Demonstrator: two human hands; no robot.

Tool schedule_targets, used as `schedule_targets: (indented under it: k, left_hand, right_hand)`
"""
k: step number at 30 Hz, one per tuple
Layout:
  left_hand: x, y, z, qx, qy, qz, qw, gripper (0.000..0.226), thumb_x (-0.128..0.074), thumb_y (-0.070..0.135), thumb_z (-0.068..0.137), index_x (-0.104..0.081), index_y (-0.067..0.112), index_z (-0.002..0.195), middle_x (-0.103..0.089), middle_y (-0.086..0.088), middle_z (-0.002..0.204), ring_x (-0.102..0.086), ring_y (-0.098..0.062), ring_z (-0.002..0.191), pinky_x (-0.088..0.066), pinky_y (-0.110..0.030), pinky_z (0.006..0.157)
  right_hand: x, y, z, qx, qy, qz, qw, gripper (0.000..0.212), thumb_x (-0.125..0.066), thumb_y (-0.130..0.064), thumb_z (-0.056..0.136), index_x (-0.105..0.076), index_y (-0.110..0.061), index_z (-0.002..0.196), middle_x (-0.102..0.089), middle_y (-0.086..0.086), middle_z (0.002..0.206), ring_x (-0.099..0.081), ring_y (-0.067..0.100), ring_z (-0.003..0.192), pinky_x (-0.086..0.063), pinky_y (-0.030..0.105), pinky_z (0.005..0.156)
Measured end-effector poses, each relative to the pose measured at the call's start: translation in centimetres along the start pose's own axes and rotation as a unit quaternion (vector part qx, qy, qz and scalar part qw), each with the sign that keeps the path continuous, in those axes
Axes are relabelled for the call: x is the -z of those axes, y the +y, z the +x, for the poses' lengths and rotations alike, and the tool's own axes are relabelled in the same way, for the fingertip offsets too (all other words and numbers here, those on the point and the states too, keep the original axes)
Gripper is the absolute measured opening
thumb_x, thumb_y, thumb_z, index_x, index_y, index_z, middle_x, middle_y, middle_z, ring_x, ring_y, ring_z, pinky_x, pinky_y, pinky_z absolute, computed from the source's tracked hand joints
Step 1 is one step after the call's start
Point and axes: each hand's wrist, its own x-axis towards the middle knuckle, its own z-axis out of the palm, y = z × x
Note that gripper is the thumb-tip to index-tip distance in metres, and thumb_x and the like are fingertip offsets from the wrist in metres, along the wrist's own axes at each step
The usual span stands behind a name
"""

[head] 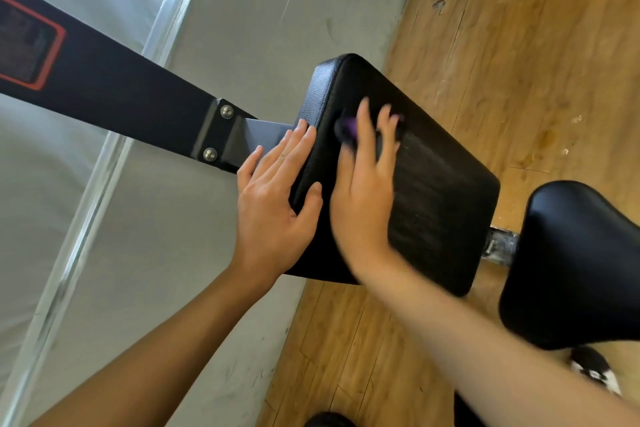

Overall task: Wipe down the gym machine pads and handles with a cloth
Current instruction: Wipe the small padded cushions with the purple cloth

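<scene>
A black padded rest [440, 191] of the gym machine fills the middle of the view, bolted to a black steel arm [114, 87]. My left hand [273, 198] lies flat against the pad's left side, fingers straight and thumb on the front face. My right hand [367, 184] presses a purple cloth [349, 126] onto the pad's face with spread fingers; the hand is blurred by motion. Most of the cloth is hidden under that hand.
A second black pad, the seat [575, 263], sits at the lower right on a metal post [498, 246]. Wooden floor [502, 62] lies to the right, a grey wall [242, 28] to the left. A black-and-white shoe [594, 373] shows below the seat.
</scene>
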Motion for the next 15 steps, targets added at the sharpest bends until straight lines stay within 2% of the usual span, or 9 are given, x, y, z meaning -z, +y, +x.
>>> schedule_targets:
  k: [3,5,8,11,13,15]
  left_hand:
    - [0.0,0.0,-0.1,0.003,-0.002,-0.013,1.0,0.058,-0.052,0.021,0.097,-0.048,0.014,0.154,-0.045,0.0,0.16,-0.036,-0.009,0.152,-0.021,-0.046,0.128]
    - [0.1,-0.1,-0.2,0.004,-0.002,-0.018,1.0,0.057,-0.051,0.02,0.098,-0.047,0.014,0.155,-0.045,-0.001,0.161,-0.035,-0.008,0.152,-0.021,-0.048,0.128]
    - [0.1,-0.2,-0.2,0.002,-0.006,-0.026,1.0,0.058,-0.05,0.015,0.096,-0.048,0.012,0.154,-0.046,-0.001,0.16,-0.036,-0.01,0.152,-0.022,-0.052,0.127]
    - [0.0,-0.2,-0.1,0.004,-0.004,-0.023,1.0,0.058,-0.05,0.016,0.095,-0.05,0.011,0.153,-0.048,-0.002,0.159,-0.038,-0.012,0.151,-0.022,-0.052,0.127]
    - [0.1,-0.2,0.0,0.003,0.004,-0.02,1.0,0.058,-0.049,0.018,0.094,-0.051,0.011,0.152,-0.049,-0.003,0.158,-0.039,-0.013,0.151,-0.022,-0.053,0.127]
    - [0.1,-0.2,0.0,-0.005,0.004,-0.014,1.0,0.058,-0.049,0.018,0.094,-0.052,0.01,0.151,-0.05,-0.004,0.157,-0.04,-0.013,0.15,-0.023,-0.053,0.127]
  right_hand:
    - [1.0,0.4,-9.5,0.038,-0.075,-0.015,0.996,0.059,-0.039,-0.028,0.11,-0.012,-0.025,0.163,-0.007,0.007,0.172,-0.001,0.024,0.159,-0.015,0.049,0.127]
    - [1.5,0.8,-10.0,0.049,-0.107,-0.007,0.993,0.06,-0.038,-0.03,0.11,-0.01,-0.026,0.162,-0.006,0.005,0.172,-0.001,0.023,0.159,-0.017,0.053,0.125]
    - [0.7,0.0,-0.1,0.018,-0.054,0.02,0.998,0.057,-0.031,-0.032,0.107,-0.019,-0.018,0.162,-0.015,0.013,0.17,-0.005,0.027,0.159,-0.016,0.054,0.127]
    - [0.1,-0.9,10.1,-0.016,-0.003,0.023,1.0,0.055,-0.032,-0.033,0.107,-0.035,-0.015,0.159,-0.032,0.015,0.164,-0.024,0.03,0.155,-0.034,0.051,0.12]
    - [-0.6,-1.0,10.1,-0.012,0.013,0.033,0.999,0.052,-0.034,-0.033,0.108,-0.041,-0.016,0.156,-0.036,0.014,0.162,-0.031,0.028,0.152,-0.04,0.046,0.118]
    - [-0.4,-0.7,4.4,0.0,0.019,0.013,1.0,0.05,-0.035,-0.029,0.11,-0.037,-0.015,0.158,-0.027,0.014,0.166,-0.019,0.028,0.156,-0.03,0.048,0.124]
